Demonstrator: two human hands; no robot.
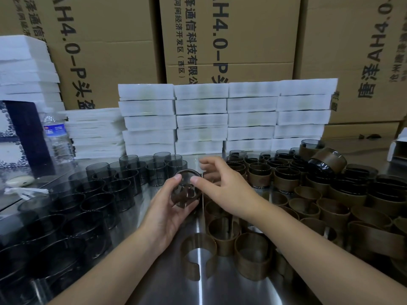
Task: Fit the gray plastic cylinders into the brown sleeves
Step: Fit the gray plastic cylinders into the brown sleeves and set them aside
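Gray cylinder [186, 190] sits mid-frame in the left hand [169, 208]'s curled grip, right hand [222, 183] loose with its thumb on the rim; looks light, stiff, slick, so I'd hold the side wall.

the right hand [222, 186] has its fingers [212, 161] smeared by motion, so how they lie cannot be told. the gray cylinder [186, 190] in the left hand [167, 208] is partly covered by that hand's fingers and by the right thumb; whether the brown tint on its lower part is a sleeve is unclear. both forearms run off the bottom edge. the gray cylinders [66, 216] at lower left merge into one dark mass, cut by the left and bottom edges. the brown sleeves [330, 210] run off the right edge. the print on the cardboard boxes [123, 51] is cut by the top edge and partly hidden behind the foam stacks [200, 119]. the water bottle [57, 137] label is too small to read. a white box [397, 146] is cut by the right edge.
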